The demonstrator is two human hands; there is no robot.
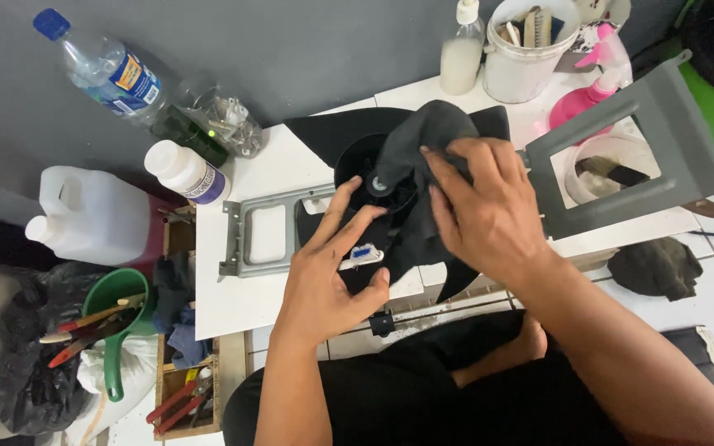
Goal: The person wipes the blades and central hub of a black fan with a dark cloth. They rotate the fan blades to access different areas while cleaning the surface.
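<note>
A black plastic fan part (373,182) with a round hub lies on a white board (241,297) in front of me. My left hand (328,268) grips its lower left side, thumb beside a small white and blue connector (363,253). My right hand (485,206) presses a dark grey cloth (423,136) onto the top of the fan part, fingers spread over the cloth. Part of the fan is hidden under the cloth and my hands.
A grey metal frame (245,235) lies under the fan part, and a larger grey bracket (663,124) lies at right over a white tub. Bottles, a white jug (92,215), a white bucket (526,49), a pink spray bottle (592,87) and a green scoop with tools (113,314) surround the board.
</note>
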